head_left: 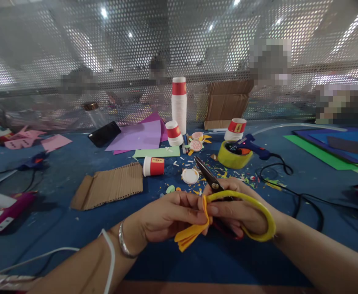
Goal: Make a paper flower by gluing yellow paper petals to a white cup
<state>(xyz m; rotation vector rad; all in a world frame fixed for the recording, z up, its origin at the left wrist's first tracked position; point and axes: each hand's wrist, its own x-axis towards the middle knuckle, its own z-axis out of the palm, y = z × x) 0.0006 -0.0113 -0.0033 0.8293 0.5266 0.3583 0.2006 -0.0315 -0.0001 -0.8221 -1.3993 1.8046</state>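
Observation:
My left hand point(179, 214) is closed, its thumb and fingers pinching a folded orange strip point(187, 237) whose layered ends fan out below. My right hand point(238, 208) is closed around scissors point(209, 173); their dark blades point up and away, and a dark red handle shows under the palm. A stiff yellow ring point(269, 220) loops round the right hand, its left side meeting the orange strip at the fingertips. Whether strip and ring are joined is hidden by the fingers. Just beyond the hands lie a white disc point(190, 176) and a tipped red-and-white paper cup point(154, 166).
Corrugated cardboard point(111, 183) lies left of centre. A tall cup stack point(179, 106) stands at the back. A glue gun point(254, 147) rests on a yellow tape roll point(234, 159), its black cable trailing right. Paper scraps litter the middle; coloured sheets point(325, 155) lie right.

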